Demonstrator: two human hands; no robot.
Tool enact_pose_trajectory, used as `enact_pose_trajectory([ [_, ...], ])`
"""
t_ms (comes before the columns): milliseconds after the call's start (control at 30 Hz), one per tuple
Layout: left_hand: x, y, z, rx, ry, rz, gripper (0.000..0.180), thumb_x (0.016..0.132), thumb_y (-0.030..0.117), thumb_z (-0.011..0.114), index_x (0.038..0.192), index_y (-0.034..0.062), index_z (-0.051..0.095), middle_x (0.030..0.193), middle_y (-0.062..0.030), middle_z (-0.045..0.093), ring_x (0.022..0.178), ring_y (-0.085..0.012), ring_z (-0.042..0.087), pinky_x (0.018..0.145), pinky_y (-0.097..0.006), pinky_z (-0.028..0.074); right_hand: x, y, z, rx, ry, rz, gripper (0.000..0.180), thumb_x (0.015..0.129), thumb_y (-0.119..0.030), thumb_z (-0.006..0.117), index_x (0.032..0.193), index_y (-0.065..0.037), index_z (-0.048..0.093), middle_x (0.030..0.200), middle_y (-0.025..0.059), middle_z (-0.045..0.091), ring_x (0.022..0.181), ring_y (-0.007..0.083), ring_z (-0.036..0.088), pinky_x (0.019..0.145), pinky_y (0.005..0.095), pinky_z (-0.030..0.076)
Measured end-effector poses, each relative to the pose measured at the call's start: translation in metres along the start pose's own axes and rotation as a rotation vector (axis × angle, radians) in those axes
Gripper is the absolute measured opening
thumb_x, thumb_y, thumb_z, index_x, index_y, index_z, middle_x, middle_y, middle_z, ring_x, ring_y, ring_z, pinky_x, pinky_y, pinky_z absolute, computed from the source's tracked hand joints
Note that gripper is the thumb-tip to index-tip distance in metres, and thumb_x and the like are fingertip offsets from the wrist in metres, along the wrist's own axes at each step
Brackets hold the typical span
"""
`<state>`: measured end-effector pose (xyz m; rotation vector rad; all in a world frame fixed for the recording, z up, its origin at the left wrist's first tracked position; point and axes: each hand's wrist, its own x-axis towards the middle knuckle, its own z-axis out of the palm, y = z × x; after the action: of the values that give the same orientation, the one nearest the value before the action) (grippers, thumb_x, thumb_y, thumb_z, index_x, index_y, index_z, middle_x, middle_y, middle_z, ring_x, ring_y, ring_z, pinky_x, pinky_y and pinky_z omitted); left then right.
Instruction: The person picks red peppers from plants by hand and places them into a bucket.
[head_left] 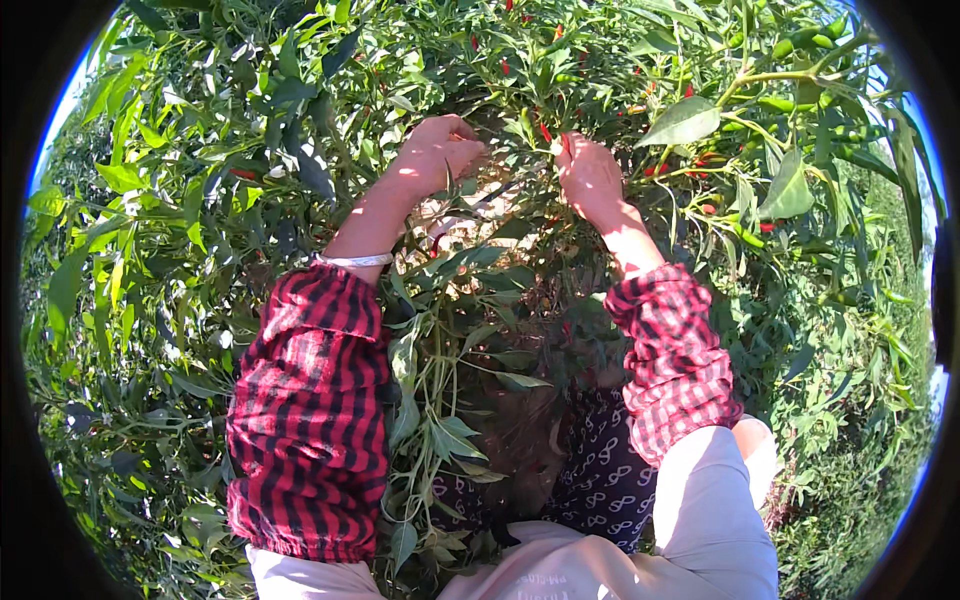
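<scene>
Both my hands reach up into a dense chilli plant (pixel 300 110) full of green leaves. My left hand (pixel 438 152) curls around thin stems and leaves, with a silver bangle (pixel 355 260) on its wrist. To its right, my right hand (pixel 588 176) pinches a small red chilli (pixel 546 133) at its fingertips. Red-and-black checked sleeves cover both forearms. More red chillies (pixel 706 158) and green chillies (pixel 778 103) hang among the leaves to the right.
Leafy branches surround my arms on every side. A leafy stem (pixel 432 400) hangs down between my forearms. Dark patterned cloth (pixel 598 470) and pale pink clothing (pixel 700 520) show at the bottom. Blue sky shows at the rim.
</scene>
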<state>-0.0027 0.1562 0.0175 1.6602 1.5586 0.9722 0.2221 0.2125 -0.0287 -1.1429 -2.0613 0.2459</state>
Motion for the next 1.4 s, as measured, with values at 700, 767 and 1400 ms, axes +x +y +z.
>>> enact_pose_trajectory([
  [700,0.003,0.005,0.029,0.42,-0.282,0.244,0.039,0.079,0.021,0.061,0.111,0.001,0.053,0.1,-0.019,0.06,0.092,-0.0306,0.059,0.079,-0.037,0.046,-0.066,-0.053,0.004,-0.024,-0.26,-0.147,0.016,0.088,-0.018,0.047,0.097,-0.007,0.055,0.082,0.0148,0.058,0.072,0.0347,0.058,0.062,0.0436,0.047],
  [767,0.001,0.006,0.031,0.449,-0.234,0.244,0.038,0.079,0.023,0.06,0.109,0.0009,0.054,0.1,-0.0187,0.06,0.093,-0.0315,0.059,0.079,-0.039,0.046,-0.074,-0.038,-0.004,-0.012,-0.149,-0.087,0.019,0.088,-0.018,0.045,0.101,-0.007,0.054,0.082,0.0179,0.058,0.074,0.0369,0.057,0.065,0.0448,0.046],
  [1400,0.0,0.003,0.064,0.371,-0.004,0.407,0.019,0.083,0.009,0.052,0.098,-0.0024,0.054,0.082,-0.0176,0.059,0.068,-0.0256,0.064,0.064,-0.036,0.049,-0.016,0.013,0.028,0.821,-0.109,0.467,0.014,0.081,-0.017,0.048,0.079,-0.005,0.056,0.062,0.0045,0.055,0.048,0.0099,0.048,0.041,0.0241,0.036],
])
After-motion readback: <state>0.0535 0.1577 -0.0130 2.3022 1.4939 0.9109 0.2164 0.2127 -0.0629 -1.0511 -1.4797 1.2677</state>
